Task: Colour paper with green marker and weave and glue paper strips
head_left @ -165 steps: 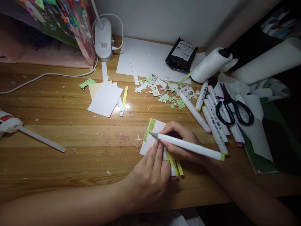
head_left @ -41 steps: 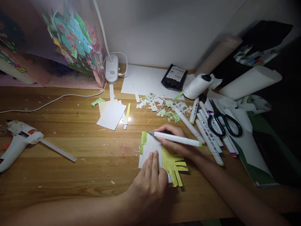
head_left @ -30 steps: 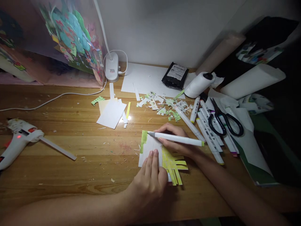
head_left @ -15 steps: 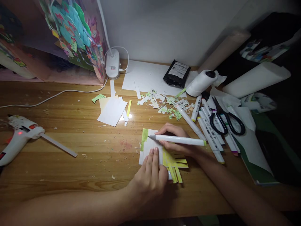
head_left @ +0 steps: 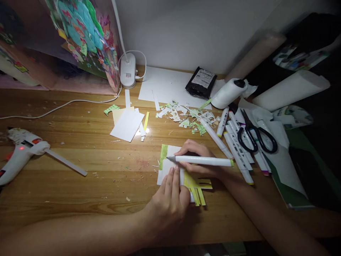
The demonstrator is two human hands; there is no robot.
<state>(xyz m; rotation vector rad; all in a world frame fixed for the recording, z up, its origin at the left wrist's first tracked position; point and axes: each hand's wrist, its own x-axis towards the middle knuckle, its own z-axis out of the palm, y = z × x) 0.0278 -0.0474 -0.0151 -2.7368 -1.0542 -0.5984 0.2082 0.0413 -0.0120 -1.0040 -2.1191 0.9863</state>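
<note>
My right hand point(head_left: 197, 153) grips a white marker point(head_left: 205, 160) with a yellow-green end, its grey tip resting at the edge of a green patch. That patch covers the left side of a white piece of paper point(head_left: 173, 151) on the table. My left hand point(head_left: 172, 197) lies across the paper, its straight fingers pressing it down. Beside its thumb a small white object point(head_left: 191, 197) pokes out; its kind is mostly hidden. Yellow paper cut into fringe strips point(head_left: 198, 192) sticks out between and below my hands.
At right, several markers point(head_left: 239, 156) lie with black-handled scissors point(head_left: 253, 135) on top. Paper scraps point(head_left: 183, 115) are heaped behind my hands, near a black package point(head_left: 201, 82). White paper pieces point(head_left: 128, 124) lie left of them. A glue gun point(head_left: 23, 153) with a red light rests at far left.
The marker tip has shifted very slightly down and left along the green patch's edge. My left hand stays in place on the paper.
</note>
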